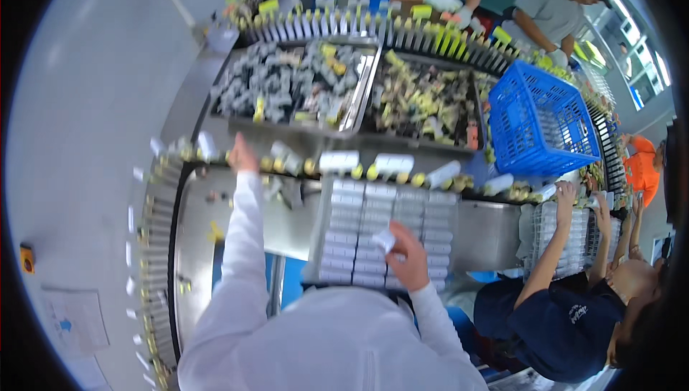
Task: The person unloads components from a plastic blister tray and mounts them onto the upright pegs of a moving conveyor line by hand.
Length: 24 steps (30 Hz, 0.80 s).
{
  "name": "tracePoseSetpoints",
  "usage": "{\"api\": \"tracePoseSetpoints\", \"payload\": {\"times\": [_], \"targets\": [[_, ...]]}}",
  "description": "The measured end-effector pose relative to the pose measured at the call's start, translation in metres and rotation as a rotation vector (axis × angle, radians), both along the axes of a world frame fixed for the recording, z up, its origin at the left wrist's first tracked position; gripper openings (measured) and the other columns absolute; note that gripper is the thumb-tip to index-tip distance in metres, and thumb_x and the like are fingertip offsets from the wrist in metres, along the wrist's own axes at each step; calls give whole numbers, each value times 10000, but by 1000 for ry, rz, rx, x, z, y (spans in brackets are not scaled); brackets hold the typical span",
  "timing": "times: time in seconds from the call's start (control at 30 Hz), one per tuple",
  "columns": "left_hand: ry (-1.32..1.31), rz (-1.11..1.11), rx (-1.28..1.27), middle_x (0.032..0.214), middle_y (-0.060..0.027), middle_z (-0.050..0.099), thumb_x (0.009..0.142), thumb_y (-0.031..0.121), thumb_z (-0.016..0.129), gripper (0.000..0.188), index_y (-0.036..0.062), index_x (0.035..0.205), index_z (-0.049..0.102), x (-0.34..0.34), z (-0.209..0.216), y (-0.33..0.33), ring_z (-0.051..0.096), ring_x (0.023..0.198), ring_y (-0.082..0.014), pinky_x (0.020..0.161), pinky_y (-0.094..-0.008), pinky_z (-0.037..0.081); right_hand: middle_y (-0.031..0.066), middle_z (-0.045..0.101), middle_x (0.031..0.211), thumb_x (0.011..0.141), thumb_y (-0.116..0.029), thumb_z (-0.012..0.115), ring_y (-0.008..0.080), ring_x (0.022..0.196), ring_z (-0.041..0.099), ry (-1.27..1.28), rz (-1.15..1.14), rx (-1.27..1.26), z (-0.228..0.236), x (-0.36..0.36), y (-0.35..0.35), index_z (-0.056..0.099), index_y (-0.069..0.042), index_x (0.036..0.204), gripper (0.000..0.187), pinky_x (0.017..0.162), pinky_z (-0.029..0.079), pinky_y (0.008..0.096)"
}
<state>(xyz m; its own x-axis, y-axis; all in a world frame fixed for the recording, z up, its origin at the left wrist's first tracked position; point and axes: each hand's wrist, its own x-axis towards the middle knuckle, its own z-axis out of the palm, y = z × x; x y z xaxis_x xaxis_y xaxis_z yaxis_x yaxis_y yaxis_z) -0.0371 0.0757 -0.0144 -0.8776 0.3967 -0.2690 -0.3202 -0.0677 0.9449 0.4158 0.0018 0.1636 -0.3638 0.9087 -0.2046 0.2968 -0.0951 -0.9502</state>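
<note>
My right hand point(410, 260) is closed in a pinch on a small white plastic part point(385, 239), held above a tray point(316, 251). Rows of white plastic parts point(336, 256) fill much of that tray. My left arm reaches forward to the conveyor line. There my left hand point(244, 155) has its fingers stretched out, with nothing visible in them. Just left of it a white part point(207, 145) stands tilted on the line. More white parts point(339, 160) lie along the line to its right.
Beyond the line are metal trays with grey pieces point(262, 78) and yellowish pieces point(423, 100). A blue crate point(531, 122) stands at the right. The conveyor point(161, 247) curves around the left. A co-worker in dark clothes point(545, 319) works close on my right; several people work farther off.
</note>
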Motion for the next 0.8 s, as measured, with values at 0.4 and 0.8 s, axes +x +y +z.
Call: {"api": "tracePoseSetpoints", "payload": {"times": [0.4, 0.8], "targets": [[305, 81, 47, 513, 53, 392, 969, 252, 616, 454, 144, 617, 351, -107, -16, -53, 291, 441, -47, 411, -243, 212, 144, 524, 1396, 738, 127, 710, 213, 1033, 673, -89, -56, 58, -18, 11, -6, 550, -24, 1300, 604, 834, 581, 300], [399, 282, -109, 471, 32, 389, 983, 350, 574, 506, 118, 566, 408, -201, -36, -71, 366, 424, -82, 407, -260, 239, 122, 566, 1343, 768, 113, 713, 207, 1105, 635, -193, -48, 40, -23, -9, 5, 570, -32, 1270, 541, 832, 587, 307]]}}
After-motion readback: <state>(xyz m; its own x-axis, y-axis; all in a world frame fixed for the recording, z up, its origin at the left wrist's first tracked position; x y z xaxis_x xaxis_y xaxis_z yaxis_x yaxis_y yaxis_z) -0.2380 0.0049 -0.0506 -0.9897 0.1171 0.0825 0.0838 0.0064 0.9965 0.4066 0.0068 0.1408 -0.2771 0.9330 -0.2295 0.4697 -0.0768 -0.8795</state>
